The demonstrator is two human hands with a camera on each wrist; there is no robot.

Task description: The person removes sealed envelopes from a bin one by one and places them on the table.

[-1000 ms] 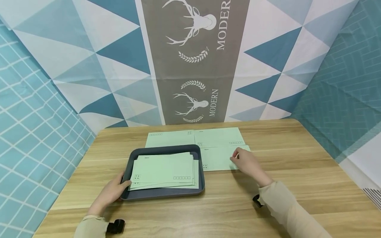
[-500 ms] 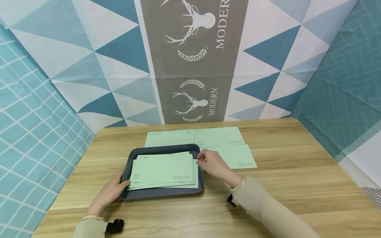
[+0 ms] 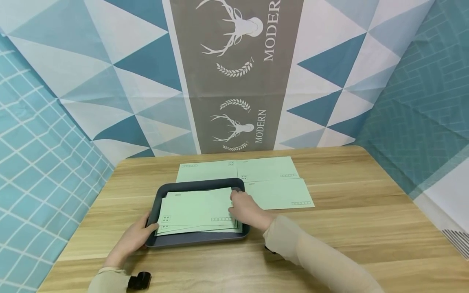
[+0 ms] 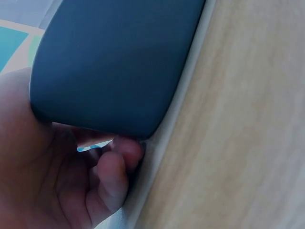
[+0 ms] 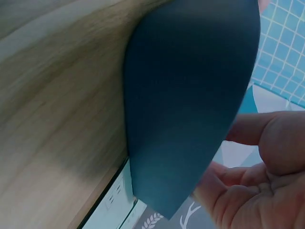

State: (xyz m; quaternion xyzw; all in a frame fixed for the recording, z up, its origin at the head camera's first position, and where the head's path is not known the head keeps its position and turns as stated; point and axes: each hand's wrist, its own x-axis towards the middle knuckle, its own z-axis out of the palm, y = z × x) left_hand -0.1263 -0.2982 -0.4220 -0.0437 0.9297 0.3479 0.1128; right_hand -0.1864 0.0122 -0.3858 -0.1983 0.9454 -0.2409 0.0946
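Left hand (image 3: 133,239) grips near-left corner of grey tray (image 3: 199,241), steadying it. Right hand (image 3: 246,210) pinches right edge of top green envelope (image 3: 198,208) on stack inside tray. Beyond, three envelopes (image 3: 272,183) flat on wooden table (image 3: 366,211).

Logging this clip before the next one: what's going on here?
A person sits at a wooden table with a dark tray holding a stack of green envelopes. The left hand grips the tray's near left corner, while the right hand rests on the right edge of the stack; whether it pinches an envelope cannot be told. Three more envelopes lie flat on the table behind and right of the tray.
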